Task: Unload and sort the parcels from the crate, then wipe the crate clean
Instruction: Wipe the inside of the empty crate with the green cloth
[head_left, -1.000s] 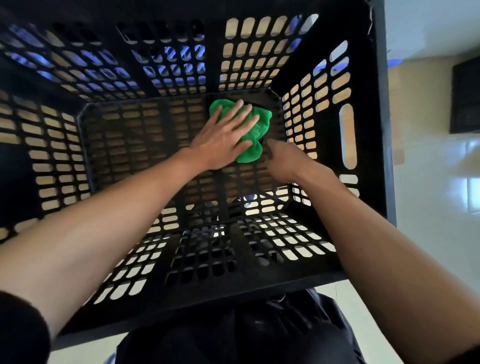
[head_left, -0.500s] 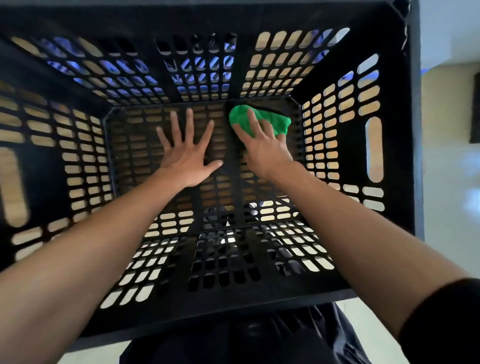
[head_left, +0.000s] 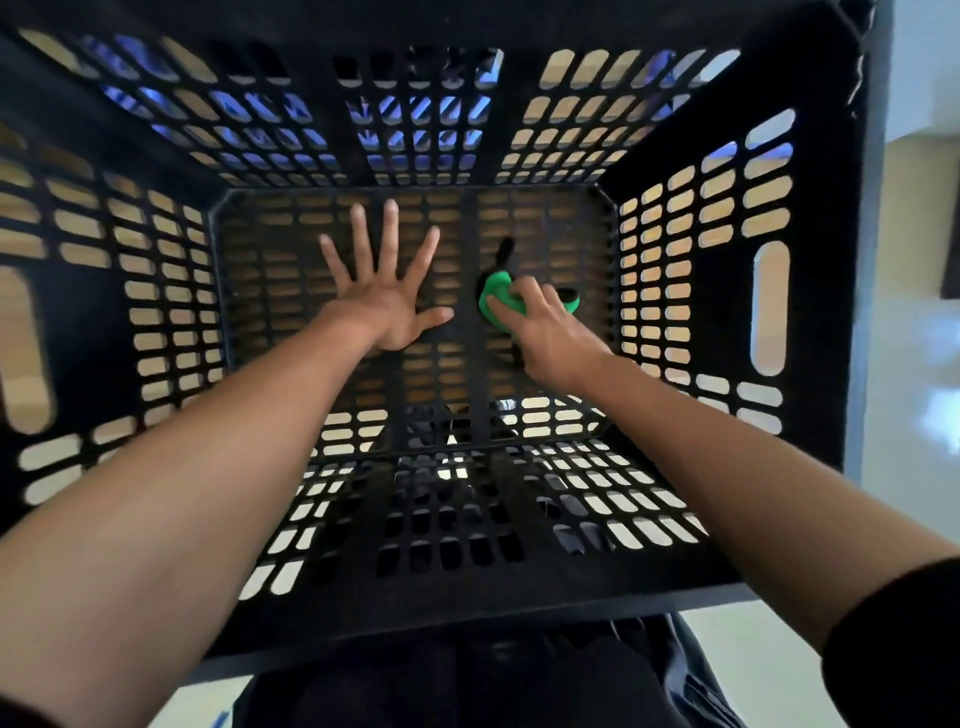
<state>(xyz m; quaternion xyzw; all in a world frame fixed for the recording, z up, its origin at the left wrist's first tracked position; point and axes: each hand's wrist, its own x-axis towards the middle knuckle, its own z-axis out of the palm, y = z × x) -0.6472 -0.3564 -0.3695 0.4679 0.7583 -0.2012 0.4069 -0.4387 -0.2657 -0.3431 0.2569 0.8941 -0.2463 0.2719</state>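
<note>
Green cloth (head_left: 500, 297) bunched in right hand (head_left: 545, 332); left hand (head_left: 387, 296) flat, splayed on crate (head_left: 291, 270) floor.

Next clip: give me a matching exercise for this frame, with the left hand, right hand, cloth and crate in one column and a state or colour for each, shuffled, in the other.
Column A
1. left hand
2. right hand
3. cloth
4. crate

Column B
a. black, with slotted walls and floor
b. green, bunched up on the crate floor
c. fingers spread flat on the crate floor
d. fingers curled over the cloth

Pairs: 1-c, 2-d, 3-b, 4-a
</note>
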